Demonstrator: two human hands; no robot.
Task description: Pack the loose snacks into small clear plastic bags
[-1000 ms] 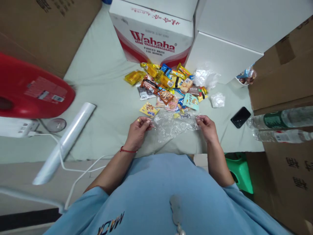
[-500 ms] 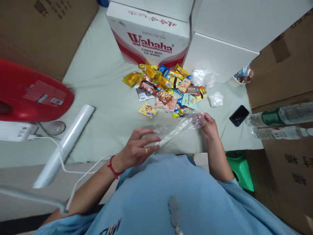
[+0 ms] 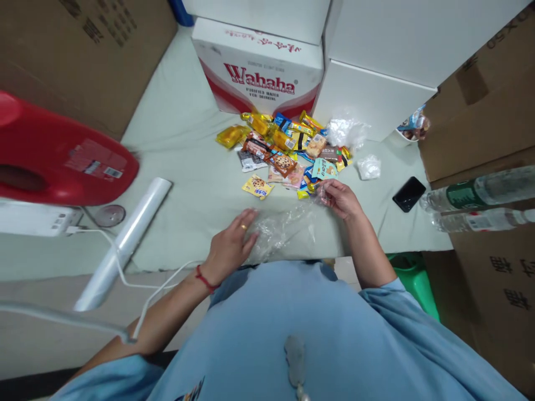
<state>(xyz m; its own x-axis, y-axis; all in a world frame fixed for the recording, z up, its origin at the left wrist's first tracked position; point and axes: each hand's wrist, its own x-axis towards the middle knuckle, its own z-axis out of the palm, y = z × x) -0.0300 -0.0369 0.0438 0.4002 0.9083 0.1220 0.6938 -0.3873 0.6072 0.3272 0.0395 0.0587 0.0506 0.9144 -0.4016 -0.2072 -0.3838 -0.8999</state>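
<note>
A clear plastic bag (image 3: 288, 228) lies loosely spread at the table's front edge. My right hand (image 3: 341, 199) pinches its far right corner, close to the snack pile. At the bag's left end rests my left hand (image 3: 232, 239), open, thumb apart from the other fingers, which lie toward the table. Just beyond the bag is a heap of wrapped snacks, among them a brown cookie packet (image 3: 282, 161), a mint-green packet (image 3: 325, 169) and yellow wrapped pieces (image 3: 232, 135). A yellow cookie packet (image 3: 257, 186) lies slightly apart, nearer my left hand.
Behind the snacks stands a Wahaba-style white and red carton (image 3: 259, 72) beside white boxes (image 3: 371, 94). A red jug (image 3: 62, 150) and a plastic film roll (image 3: 125, 239) are left. Crumpled plastic (image 3: 369, 167), a phone (image 3: 409, 194) and bottles (image 3: 480, 192) are right.
My right hand has moved left and away from me with the bag's corner. My left hand's fingers have spread, and the bag has opened out flatter on the table.
</note>
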